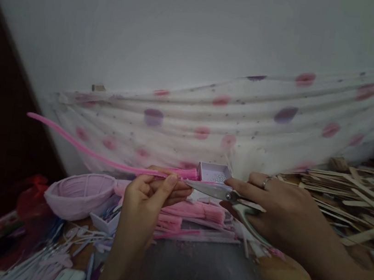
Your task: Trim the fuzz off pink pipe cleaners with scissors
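Note:
My left hand (151, 193) pinches a long pink pipe cleaner (78, 144) between thumb and fingers. Its free end curves up and away to the left. Scissors (209, 190) with green handles are in my right hand (274, 212), which wears a ring. The blade tips point left and reach my left fingertips, close by the pipe cleaner's held end; whether they touch it I cannot tell. Behind and below my hands lie bundles of pink pipe cleaners (198, 211). A small white box (216, 166) holding tiny pale beads stands just beyond the scissors.
A pink round basket (78, 196) stands left, with a small white tray (106, 222) and white strips (85, 239) near it. Flat wooden sticks (336, 191) are piled at right. A dark mat (202, 276) lies in front. Dotted cloth (183, 116) hangs along the wall.

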Action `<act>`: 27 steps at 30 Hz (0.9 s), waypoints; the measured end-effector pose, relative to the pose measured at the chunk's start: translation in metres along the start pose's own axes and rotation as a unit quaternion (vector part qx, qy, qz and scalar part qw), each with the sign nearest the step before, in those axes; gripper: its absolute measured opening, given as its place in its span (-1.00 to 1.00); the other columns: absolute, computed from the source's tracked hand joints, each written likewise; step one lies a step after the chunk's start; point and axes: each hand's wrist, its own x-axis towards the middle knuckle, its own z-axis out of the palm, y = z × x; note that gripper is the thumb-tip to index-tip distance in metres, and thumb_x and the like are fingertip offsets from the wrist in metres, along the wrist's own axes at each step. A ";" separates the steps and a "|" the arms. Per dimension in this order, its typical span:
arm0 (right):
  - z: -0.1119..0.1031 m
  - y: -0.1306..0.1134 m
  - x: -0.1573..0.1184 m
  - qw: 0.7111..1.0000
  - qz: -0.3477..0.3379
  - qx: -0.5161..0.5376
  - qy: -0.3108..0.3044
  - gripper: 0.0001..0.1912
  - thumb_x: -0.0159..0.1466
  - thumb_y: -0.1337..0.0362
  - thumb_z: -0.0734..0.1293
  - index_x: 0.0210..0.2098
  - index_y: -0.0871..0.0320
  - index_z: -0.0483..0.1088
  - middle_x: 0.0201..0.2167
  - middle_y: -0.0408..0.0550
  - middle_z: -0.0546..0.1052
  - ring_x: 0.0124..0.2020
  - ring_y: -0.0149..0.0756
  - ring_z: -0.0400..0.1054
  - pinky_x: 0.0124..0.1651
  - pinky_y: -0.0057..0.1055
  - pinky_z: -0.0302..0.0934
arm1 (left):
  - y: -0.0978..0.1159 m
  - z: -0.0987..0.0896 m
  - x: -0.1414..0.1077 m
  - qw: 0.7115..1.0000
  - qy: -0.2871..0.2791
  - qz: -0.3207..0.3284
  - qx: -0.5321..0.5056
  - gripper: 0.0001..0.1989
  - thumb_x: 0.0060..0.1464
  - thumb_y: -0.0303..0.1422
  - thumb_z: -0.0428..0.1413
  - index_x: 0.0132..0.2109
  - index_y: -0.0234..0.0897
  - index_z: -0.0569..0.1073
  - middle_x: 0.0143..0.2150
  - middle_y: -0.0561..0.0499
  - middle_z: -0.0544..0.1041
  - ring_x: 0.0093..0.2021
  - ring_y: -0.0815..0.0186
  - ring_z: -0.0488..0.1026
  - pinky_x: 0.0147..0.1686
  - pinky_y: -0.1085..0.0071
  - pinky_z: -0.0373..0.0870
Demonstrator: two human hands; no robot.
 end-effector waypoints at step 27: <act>0.002 0.020 0.002 0.962 0.121 0.229 -0.088 -0.56 0.18 -0.09 0.31 -0.17 0.14 0.44 -0.37 -0.02 0.52 -0.38 -0.20 0.41 -0.37 -0.35 0.22 | -0.003 0.000 0.000 0.999 -0.020 -0.007 0.042 -0.79 -0.16 -0.29 0.33 -0.44 -0.36 0.55 -0.46 -0.06 0.62 -0.44 0.30 0.58 -0.33 0.46 0.54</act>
